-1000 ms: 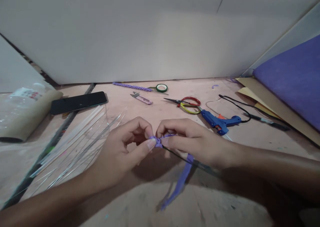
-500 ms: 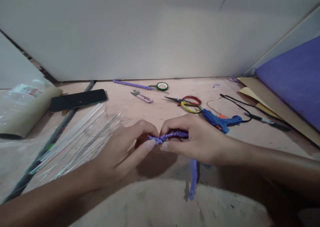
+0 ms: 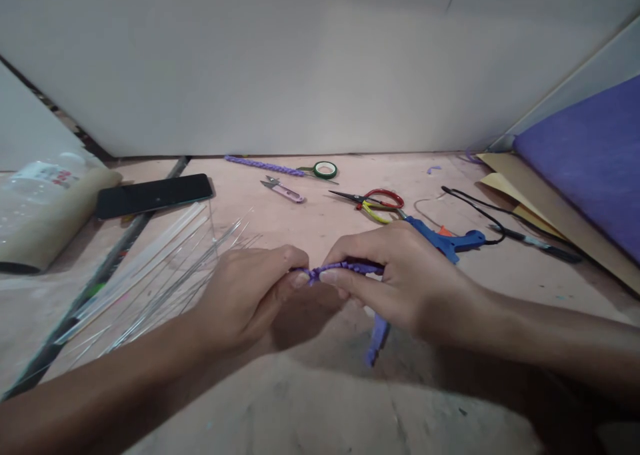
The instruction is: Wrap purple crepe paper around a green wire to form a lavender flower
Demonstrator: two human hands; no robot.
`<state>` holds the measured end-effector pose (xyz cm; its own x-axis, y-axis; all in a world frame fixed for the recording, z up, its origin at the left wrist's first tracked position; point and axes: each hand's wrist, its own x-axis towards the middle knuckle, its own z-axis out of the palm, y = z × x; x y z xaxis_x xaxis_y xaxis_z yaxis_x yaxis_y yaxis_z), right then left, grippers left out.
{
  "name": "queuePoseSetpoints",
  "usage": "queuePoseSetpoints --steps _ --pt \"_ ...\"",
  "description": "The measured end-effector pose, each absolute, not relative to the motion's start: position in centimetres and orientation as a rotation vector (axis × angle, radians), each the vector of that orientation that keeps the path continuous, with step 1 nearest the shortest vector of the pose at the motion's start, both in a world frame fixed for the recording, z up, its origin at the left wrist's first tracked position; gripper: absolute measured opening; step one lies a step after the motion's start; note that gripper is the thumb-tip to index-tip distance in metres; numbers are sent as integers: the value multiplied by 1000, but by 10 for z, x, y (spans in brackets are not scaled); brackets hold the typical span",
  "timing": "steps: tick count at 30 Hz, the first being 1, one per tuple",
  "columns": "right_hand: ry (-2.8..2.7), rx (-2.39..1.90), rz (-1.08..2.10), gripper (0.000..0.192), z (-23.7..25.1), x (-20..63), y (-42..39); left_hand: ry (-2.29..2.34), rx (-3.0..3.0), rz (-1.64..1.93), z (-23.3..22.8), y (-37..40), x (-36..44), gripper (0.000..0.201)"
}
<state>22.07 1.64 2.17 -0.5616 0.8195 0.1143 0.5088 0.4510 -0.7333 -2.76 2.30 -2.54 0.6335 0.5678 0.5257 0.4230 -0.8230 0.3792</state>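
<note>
A twisted purple paper strip (image 3: 353, 267) stretches between my two hands above the table. My left hand (image 3: 253, 291) pinches its left end between thumb and index finger. Close beside it, my right hand (image 3: 400, 278) grips the strip with thumb and fingertips, and the rest runs back under the palm. The strip's loose flat tail (image 3: 379, 340) hangs below my right hand. Whether a wire lies inside the strip cannot be made out.
Beyond my hands lie thread snips (image 3: 283, 190), scissors (image 3: 373, 201), green tape (image 3: 325, 169) and a finished-looking purple twisted stem (image 3: 265, 166). A blue glue gun (image 3: 445, 238) is right. Clear sticks and wires (image 3: 145, 275), a phone (image 3: 155, 195) and a cardboard tube (image 3: 55, 225) are left.
My fingertips have shifted along the strip; the left thumb and finger now cover more of its left end. The hanging tail has swung left and shows shorter.
</note>
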Motion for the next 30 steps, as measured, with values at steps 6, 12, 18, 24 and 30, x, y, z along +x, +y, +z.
queuePoseSetpoints --steps 6,12,18,24,30 --pt "-2301 -1042 739 20 22 220 13 853 2563 973 -22 18 -25 21" --pt "-2340 -1018 601 16 16 219 10 953 2456 973 -20 15 -22 34" --pt "-2362 -992 505 11 11 220 10 1072 2354 938 -20 11 -20 43" --pt "-2367 -939 523 13 11 221 12 892 2660 975 -21 16 -27 18" --pt "-2374 -926 535 14 15 222 13 869 2907 963 -20 19 -32 9"
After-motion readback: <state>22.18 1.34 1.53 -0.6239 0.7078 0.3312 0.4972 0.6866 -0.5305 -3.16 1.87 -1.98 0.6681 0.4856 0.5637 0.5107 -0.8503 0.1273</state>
